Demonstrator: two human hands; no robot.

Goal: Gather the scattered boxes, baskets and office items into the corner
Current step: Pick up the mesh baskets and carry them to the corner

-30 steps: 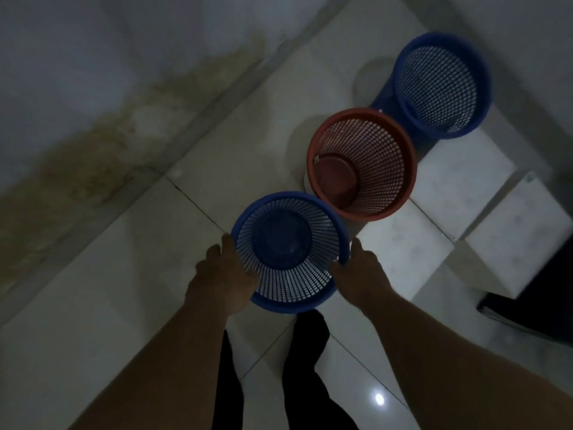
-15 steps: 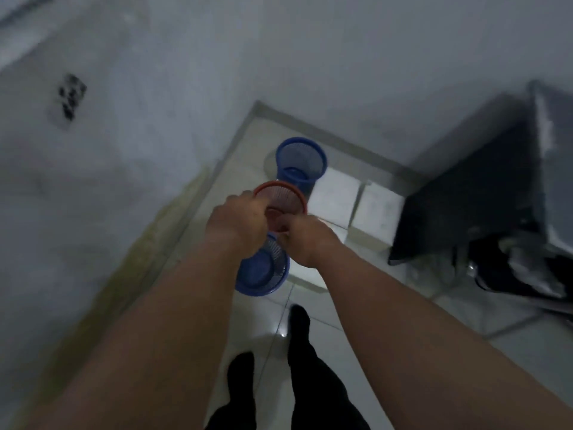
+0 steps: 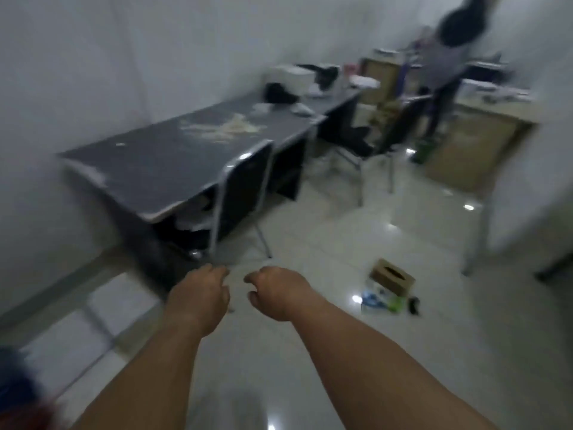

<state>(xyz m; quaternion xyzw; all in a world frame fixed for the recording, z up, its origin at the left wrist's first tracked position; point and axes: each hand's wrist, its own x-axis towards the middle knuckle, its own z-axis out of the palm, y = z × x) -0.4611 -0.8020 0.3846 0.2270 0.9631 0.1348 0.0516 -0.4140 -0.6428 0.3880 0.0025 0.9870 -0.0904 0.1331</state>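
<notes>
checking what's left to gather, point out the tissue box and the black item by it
tissue box (image 3: 393,273): head view, top face at the slot
black item (image 3: 414,305): head view, its middle

Bare tiled floor (image 3: 313,243) lay open ahead of the left hand (image 3: 198,294) and right hand (image 3: 277,293). To the left, a dark desk (image 3: 161,162) and the metal-framed chair (image 3: 245,187) tucked against it closed that side. Ahead and to the right, a tissue box (image 3: 392,276), blurred packets (image 3: 381,301) and a small dark object (image 3: 414,305) cluttered the floor. A table leg (image 3: 473,240) stood beyond them.
</notes>
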